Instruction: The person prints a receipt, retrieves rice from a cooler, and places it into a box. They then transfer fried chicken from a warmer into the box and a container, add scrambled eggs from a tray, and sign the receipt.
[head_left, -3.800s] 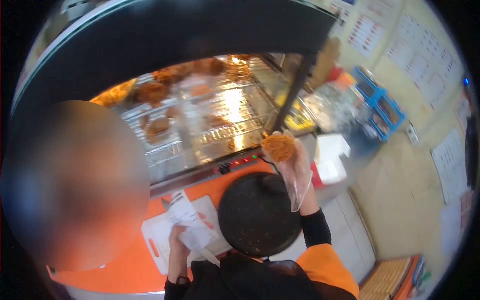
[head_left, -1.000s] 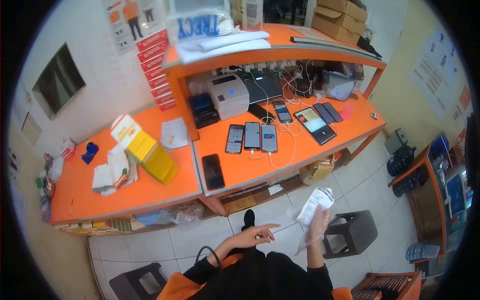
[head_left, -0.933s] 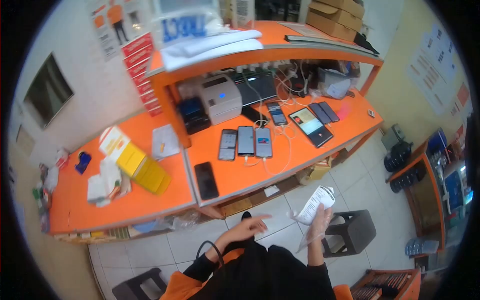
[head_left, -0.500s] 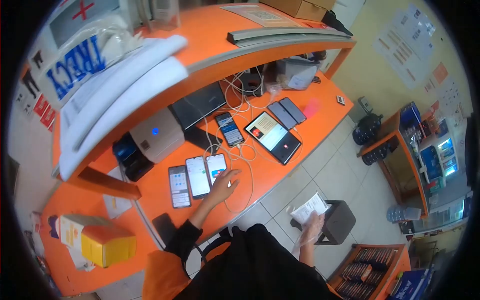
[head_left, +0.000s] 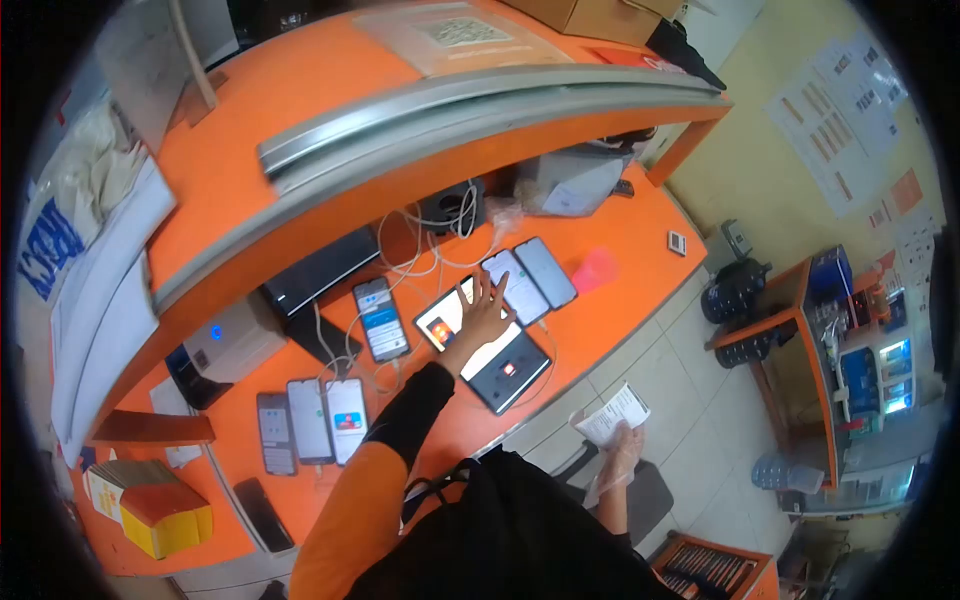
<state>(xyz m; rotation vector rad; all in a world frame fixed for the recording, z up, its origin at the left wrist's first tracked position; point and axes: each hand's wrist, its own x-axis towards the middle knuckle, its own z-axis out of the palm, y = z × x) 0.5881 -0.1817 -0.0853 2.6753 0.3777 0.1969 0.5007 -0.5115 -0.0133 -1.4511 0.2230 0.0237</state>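
My left hand reaches across the large tablet, fingers spread, with fingertips at the left edge of a lit phone. Right behind that phone lies a second phone. Low on the right, my right hand is closed round a white printed packet, held up over the floor; clear plastic hangs about this hand and wrist. A phone with a blue screen area is plugged into a cable left of the tablet. Three more phones rest side by side, among them one with a red-and-blue picture.
White cables tangle at the back of the orange desk, under a raised shelf with a metal edge. A yellow-and-orange box sits at the left. A dark stool stands below my right hand.
My left hand has moved right, from the row of three phones to the tablet and the phones beside it. One of those phones now has a lit screen. The view has shifted right.
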